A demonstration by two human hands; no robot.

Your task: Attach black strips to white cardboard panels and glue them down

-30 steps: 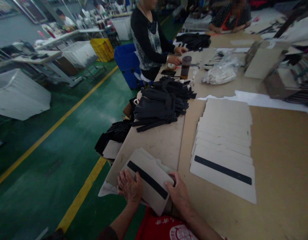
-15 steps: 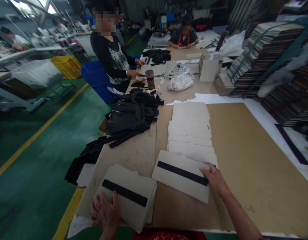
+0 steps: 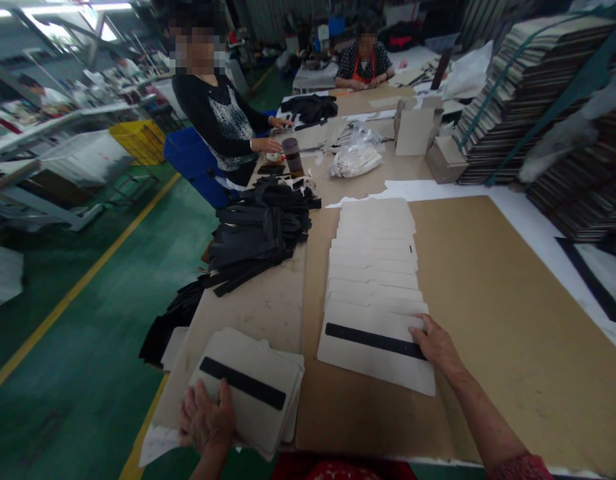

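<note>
"So, what do we find changed since half a second ago?"

"We find that the grey-beige card panel point(image 3: 373, 362), which our right hand point(image 3: 437, 345) was carrying a little raised and turned, has now come down at the near end of the overlapping row point(image 3: 374, 259), right of centre in the frame. It covers the front panel that we saw there one second ago, so we count the row as longer by one panel."

"And how are our fingers?"

"At the right, the thumb and fingertips touch the upper right corner, near the end of the black strip point(image 3: 371, 339). Whether they still pinch or only rest, we cannot tell. Our left hand point(image 3: 207, 415) has stayed at the lower left, its fingers spread and not clenched, on the side of the uneven stack point(image 3: 253, 419)."

"Which materials do we recognise?"

"The panels look to us like stiff, matte cardboard: flat, with rounded corners and, in the row, slightly stepped upper edges. The strip is straight, narrow and dull; perhaps it is fabric, but we are not certain. Toward the middle of the frame, the heap of black strips point(image 3: 261, 233) looks softer, since some pieces bend. Under the row, the brown board point(image 3: 508, 333) is smooth, with faint marks at the lower right."
</note>
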